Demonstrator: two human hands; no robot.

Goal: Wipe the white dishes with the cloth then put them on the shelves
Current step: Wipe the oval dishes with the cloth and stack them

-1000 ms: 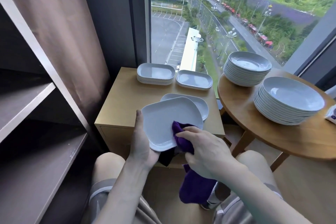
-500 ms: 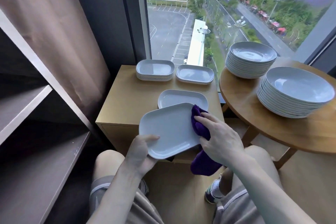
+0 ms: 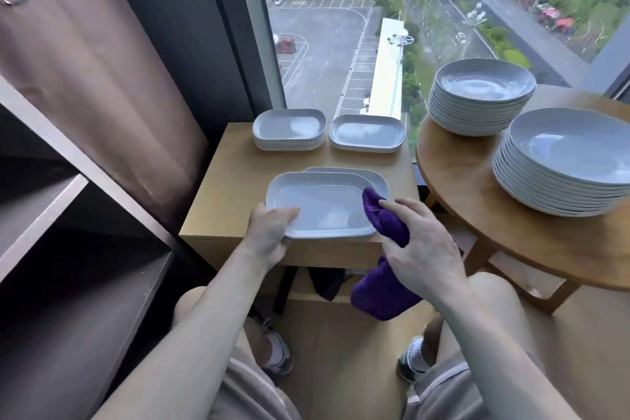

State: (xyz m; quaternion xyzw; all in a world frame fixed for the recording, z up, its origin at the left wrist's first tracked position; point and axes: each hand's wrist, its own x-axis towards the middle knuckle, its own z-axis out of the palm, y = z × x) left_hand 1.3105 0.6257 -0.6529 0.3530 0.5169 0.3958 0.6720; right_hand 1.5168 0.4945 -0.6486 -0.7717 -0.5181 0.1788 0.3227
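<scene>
- Dark grey open shelving unit (image 3: 78, 310): standing at the left; its boards are lying bare where they show.
- Brown fabric curtain (image 3: 102, 85): hanging behind the shelving, beside the window.
- Round light-wood desk (image 3: 460, 187): standing at the right, carrying two stacks of dishes.
- Square light-wood desk (image 3: 228, 177): standing between the shelving and the round desk, carrying the rectangular dishes.
- Near stack of round white deep plates (image 3: 572, 160): sitting on the round desk, towards the right edge of the view.
- Far stack of round white deep plates (image 3: 480, 95): sitting on the same desk, just behind the near stack.
- Held white rectangular dish with rounded corners (image 3: 324, 208): lying level over the near edge of the square desk and overlapping a second white rectangular dish (image 3: 358, 171) behind it; whether the two are touching cannot be told.
- Taller stack of white rectangular dishes (image 3: 289, 129): sitting at the back left of the square desk.
- Shorter stack of white rectangular dishes (image 3: 367, 133): sitting just beside it, on the right.
- Purple cloth (image 3: 385, 297): its bunched top is touching the held dish's right end while the rest is hanging below the right hand.
- Right hand (image 3: 422, 242): its fingers are curling tightly round the cloth.
- Left hand (image 3: 269, 232): gripping the held dish's near left corner, with the thumb lying on the rim and the fingers hidden under it.
</scene>
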